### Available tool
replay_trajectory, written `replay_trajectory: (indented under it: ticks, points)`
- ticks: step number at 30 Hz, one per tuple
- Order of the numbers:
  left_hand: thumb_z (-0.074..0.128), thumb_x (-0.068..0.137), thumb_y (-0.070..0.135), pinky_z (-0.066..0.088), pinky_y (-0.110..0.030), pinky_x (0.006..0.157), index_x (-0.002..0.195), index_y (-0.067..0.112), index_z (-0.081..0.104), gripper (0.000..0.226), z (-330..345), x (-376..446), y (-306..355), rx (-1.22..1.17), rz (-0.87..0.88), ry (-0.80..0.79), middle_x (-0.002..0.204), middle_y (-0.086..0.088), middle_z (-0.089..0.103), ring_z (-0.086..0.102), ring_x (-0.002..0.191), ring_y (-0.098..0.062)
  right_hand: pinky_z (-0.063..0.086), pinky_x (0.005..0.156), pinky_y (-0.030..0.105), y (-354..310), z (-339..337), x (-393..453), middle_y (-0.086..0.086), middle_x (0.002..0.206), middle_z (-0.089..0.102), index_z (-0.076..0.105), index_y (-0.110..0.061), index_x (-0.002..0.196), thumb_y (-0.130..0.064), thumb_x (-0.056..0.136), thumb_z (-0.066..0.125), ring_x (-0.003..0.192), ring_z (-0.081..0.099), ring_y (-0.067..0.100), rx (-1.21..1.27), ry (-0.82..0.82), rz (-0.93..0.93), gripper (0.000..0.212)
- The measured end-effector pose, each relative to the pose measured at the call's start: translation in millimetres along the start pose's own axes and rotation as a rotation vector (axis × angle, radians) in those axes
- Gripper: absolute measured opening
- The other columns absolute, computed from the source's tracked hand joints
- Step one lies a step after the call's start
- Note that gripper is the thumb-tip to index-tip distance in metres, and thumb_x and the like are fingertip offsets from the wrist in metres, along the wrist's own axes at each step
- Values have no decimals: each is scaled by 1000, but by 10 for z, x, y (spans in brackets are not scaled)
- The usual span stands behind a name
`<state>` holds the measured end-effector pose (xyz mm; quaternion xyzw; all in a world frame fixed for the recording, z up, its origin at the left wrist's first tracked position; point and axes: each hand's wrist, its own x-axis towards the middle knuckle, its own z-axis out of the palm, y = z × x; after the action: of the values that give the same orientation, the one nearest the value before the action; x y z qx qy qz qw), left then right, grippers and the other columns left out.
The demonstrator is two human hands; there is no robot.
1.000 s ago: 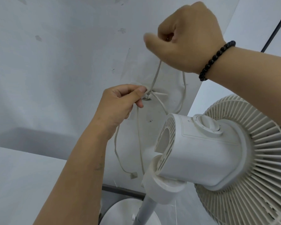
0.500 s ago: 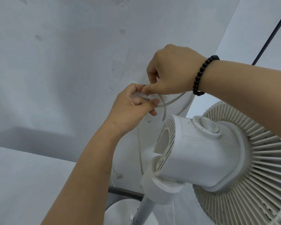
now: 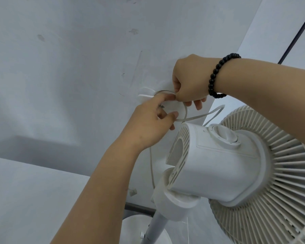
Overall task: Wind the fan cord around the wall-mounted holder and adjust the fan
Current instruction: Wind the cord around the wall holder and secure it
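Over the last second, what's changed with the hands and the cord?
The right hand came down from above to the holder beside the left hand, both pinching the cord. The plug end was drawn up. The fan stayed put.

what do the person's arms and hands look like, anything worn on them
Both forearms are bare, with no sleeves in view. The right hand has a bracelet of round, glossy black beads around its wrist. The left hand and its wrist carry nothing: no watch, band or glove. No rings show on the fingers that can be seen.
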<state>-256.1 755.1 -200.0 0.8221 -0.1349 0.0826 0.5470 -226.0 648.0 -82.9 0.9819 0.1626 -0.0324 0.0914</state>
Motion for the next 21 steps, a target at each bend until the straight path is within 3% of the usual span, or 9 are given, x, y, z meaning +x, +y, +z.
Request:
replay_trajectory:
  ticks: [5,11,14,18,21]
  points:
    - [61,93,29,45,-14,69,118,35,50,28,55,0,9,67,16,19,74,4,70,60,61,0,59,62,27,63,57,38,-2,50,69,70,-4,76,-12,91,49,47,67,14,-32,-57,20,27]
    - [63,91,27,43,-13,68,107,34,52,21,63,18,14,22,1,58,81,9,70,59,64,1,48,42,18,19,85,72,1,51,69,71,-3,76,-12,93,48,43,62,14,-113,-97,-17,30]
    - [63,89,26,45,-14,68,107,34,55,22,77,18,19,-5,-15,92,88,9,73,65,83,-2,50,49,19,17,89,69,3,57,71,74,-4,79,-17,95,49,42,58,11,-147,-104,-25,32]
    - [65,86,26,51,-20,63,102,33,50,23,107,14,41,-3,-36,188,76,7,72,64,71,-4,59,70,29,94,119,74,4,59,73,73,-4,75,-16,95,48,48,64,13,-52,-98,-42,34]
    - [67,84,23,48,-22,57,83,29,41,27,115,26,1,16,-65,226,76,2,71,60,65,-14,58,70,26,127,135,57,7,68,75,68,0,78,-7,96,40,52,68,16,92,-182,-32,34]
